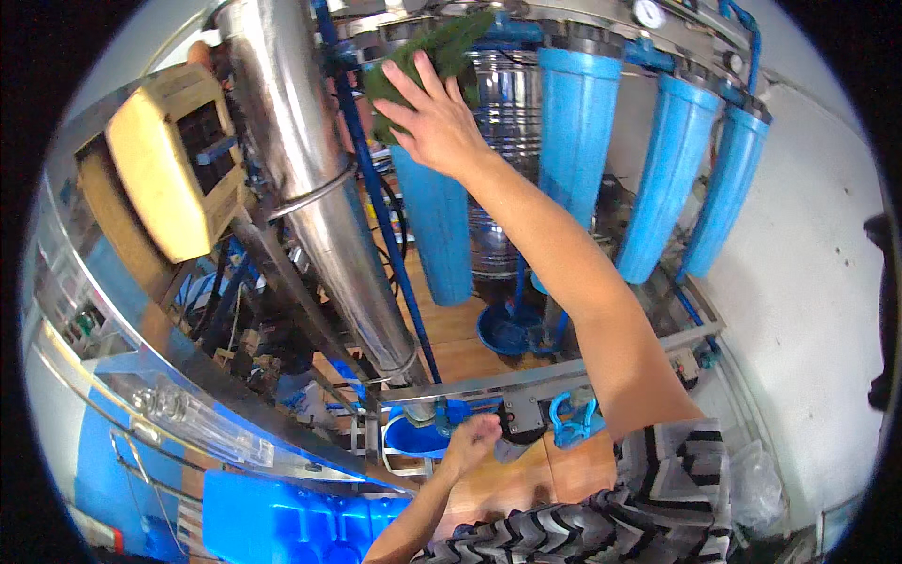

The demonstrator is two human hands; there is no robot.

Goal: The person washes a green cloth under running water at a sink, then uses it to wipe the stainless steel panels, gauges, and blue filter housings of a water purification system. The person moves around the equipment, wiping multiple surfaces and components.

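My right hand (427, 113) reaches up high and presses a dark green cloth (451, 42) against the top of the leftmost blue filter housing (437, 226). Its fingers are spread over the cloth. Behind the hand stands a ribbed steel tank (507, 141). Low down, my left hand (474, 437) rests with curled fingers against the steel frame rail (489, 376), beside a small blue fitting (458, 411). I cannot tell if it grips anything.
Three more blue filter housings (578, 122) (672, 179) (728, 188) hang to the right under pipes and a pressure gauge (648, 14). A tall steel cylinder (310, 188) slants on the left beside a yellowish box (160, 169). A blue valve handle (568, 423) and blue container (282, 522) sit low.
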